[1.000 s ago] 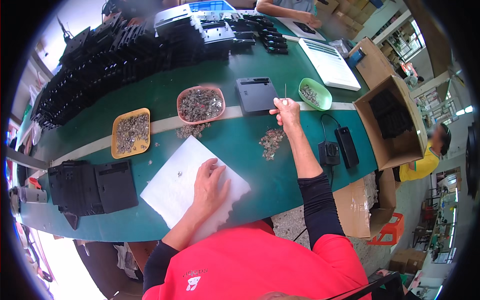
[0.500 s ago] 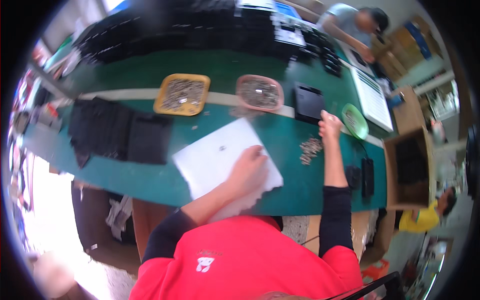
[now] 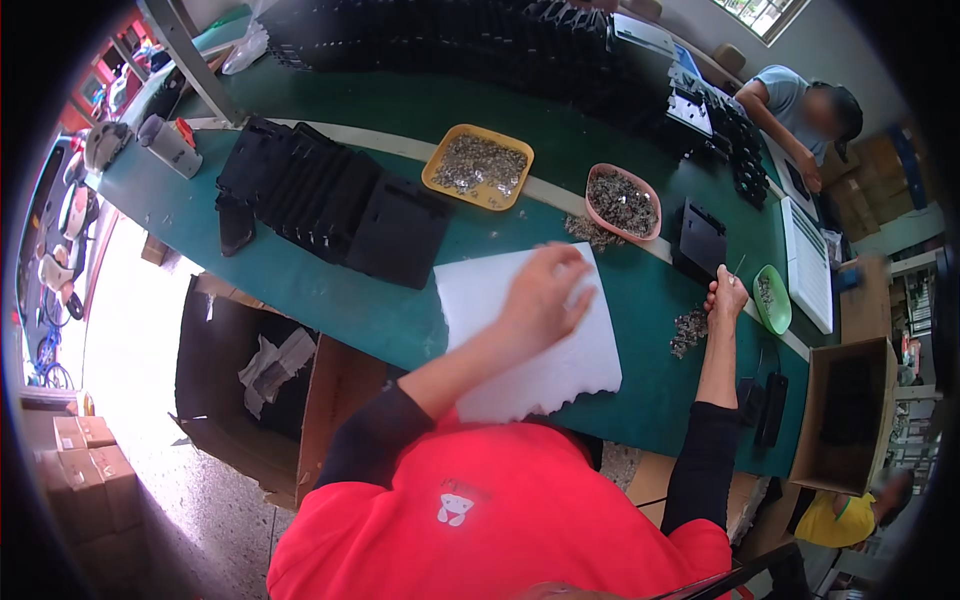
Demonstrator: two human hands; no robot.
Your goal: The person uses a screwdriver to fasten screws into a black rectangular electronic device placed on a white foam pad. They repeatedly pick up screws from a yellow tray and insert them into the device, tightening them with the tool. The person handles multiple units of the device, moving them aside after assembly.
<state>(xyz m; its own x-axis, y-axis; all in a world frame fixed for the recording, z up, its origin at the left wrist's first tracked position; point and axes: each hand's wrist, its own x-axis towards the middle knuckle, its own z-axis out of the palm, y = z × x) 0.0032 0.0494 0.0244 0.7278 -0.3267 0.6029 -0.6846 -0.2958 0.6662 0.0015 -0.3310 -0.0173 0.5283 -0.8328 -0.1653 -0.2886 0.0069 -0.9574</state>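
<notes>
My left hand (image 3: pixel 545 298) hovers over a white foam-like sheet (image 3: pixel 500 375), fingers loosely bent and apart, with nothing visible in them. My right hand (image 3: pixel 727 297) is closed around a thin rod-like tool (image 3: pixel 740 264) whose tip points up; its grip end is hidden in my fingers. Beside that hand are a black plastic panel (image 3: pixel 699 240), a green dish (image 3: pixel 772 300) of small metal parts, and a loose pile of small parts (image 3: pixel 688 331). Beyond the sheet stand a yellow tray (image 3: pixel 525 163) and a pink tray (image 3: pixel 654 232), both holding small metal parts.
Black panels (image 3: pixel 300 190) stand in a row at left, with a bottle (image 3: pixel 170 146) beyond. Many black pieces line the far side. At right are a white slotted tray (image 3: pixel 806 265), a black device (image 3: pixel 770 410) and a cardboard box (image 3: pixel 840 412). A co-worker (image 3: pixel 800 110) sits at far right.
The view has swung, shifting the table rightward in the picture. My left hand has lifted off the sheet toward its far edge, and its fingers have spread. The right hand stays beside the black panel.
</notes>
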